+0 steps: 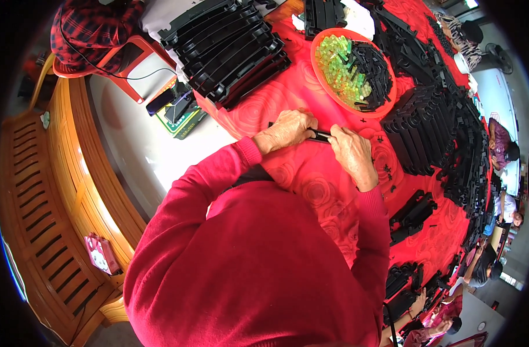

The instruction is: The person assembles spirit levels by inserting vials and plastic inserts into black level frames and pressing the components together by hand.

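Observation:
My left hand and my right hand meet over the red rose-patterned tablecloth. Between them is a narrow black plastic strip, with the fingers of both hands closed on it. One dark end pokes out past the left hand; the rest of the strip is partly hidden by fingers. Just beyond my hands stands an orange-red bowl. It holds clear yellow-green pieces on one side and small black pieces on the other.
Stacked black plastic frames stand at far left, ribbed black parts at right. Small black bits dot the cloth. Beyond the table's left edge are a wooden bench and a red chair. A co-worker's hand shows lower right.

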The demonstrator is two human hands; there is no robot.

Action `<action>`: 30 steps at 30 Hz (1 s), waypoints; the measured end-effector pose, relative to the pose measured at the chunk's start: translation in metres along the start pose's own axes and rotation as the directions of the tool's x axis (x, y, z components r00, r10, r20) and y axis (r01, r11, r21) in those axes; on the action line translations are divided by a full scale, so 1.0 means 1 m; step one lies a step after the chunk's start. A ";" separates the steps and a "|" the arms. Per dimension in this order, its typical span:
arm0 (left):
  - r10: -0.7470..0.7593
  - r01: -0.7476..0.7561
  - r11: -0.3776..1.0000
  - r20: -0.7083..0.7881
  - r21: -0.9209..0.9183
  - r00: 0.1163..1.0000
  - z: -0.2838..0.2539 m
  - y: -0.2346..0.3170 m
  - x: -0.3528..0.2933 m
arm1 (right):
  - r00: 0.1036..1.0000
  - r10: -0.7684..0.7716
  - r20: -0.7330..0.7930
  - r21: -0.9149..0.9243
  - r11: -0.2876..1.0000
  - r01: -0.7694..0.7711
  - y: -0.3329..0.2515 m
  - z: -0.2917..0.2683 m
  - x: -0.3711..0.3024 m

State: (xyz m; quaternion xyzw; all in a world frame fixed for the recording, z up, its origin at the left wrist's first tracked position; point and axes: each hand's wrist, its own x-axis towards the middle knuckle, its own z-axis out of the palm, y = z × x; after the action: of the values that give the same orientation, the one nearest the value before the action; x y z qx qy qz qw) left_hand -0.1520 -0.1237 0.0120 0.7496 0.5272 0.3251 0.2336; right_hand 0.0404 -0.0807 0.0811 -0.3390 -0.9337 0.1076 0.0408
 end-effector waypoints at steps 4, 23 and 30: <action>0.044 -0.044 0.999 -0.031 -0.004 0.999 0.003 -0.003 0.000 | 0.999 0.025 0.021 0.007 1.000 -0.026 0.004 0.003 0.004; -0.077 0.078 0.992 0.011 -0.104 0.997 0.004 -0.004 0.004 | 1.000 -0.015 0.018 0.070 0.997 0.014 0.010 0.001 0.002; -0.079 0.080 0.991 0.011 -0.104 0.997 0.004 -0.004 0.003 | 1.000 -0.018 0.001 0.131 0.991 0.018 0.013 0.006 0.005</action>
State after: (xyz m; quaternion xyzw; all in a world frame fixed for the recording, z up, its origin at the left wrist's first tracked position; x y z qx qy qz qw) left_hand -0.1504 -0.1196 0.0070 0.7160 0.5381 0.3400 0.2868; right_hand 0.0437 -0.0690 0.0724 -0.3272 -0.9277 0.1685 0.0629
